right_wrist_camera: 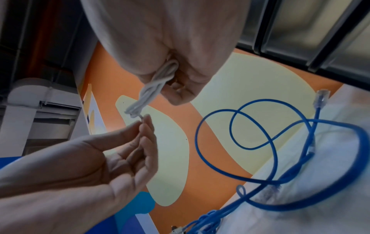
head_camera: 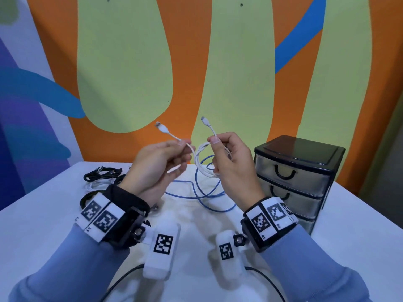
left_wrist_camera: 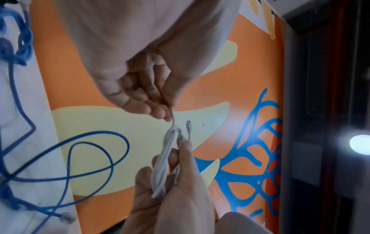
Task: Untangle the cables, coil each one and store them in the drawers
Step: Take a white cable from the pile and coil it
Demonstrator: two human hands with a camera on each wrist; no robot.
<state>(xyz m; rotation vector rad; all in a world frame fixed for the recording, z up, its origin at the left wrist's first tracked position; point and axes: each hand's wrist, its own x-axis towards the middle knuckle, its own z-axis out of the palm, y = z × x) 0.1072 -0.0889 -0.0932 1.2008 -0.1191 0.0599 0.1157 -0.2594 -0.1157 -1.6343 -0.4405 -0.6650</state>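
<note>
A thin white cable [head_camera: 201,159] is held up above the table between both hands. My right hand [head_camera: 226,155] grips its coiled loops [left_wrist_camera: 166,163] in the fist, with one plug end [head_camera: 204,119] sticking up past the thumb. My left hand [head_camera: 165,158] pinches the free tail [head_camera: 174,137] between thumb and forefinger; its plug [head_camera: 161,126] points up and left. In the right wrist view the coil [right_wrist_camera: 154,83] hangs out of the right fist toward the left fingertips [right_wrist_camera: 147,121]. A blue network cable [head_camera: 202,190] lies in loose loops on the white table [head_camera: 43,225] under the hands.
A black three-drawer unit [head_camera: 296,182] with all drawers closed stands at the right of the table. Black cables [head_camera: 102,173] and another white one [head_camera: 96,185] are bunched at the back left. The painted wall rises right behind the table.
</note>
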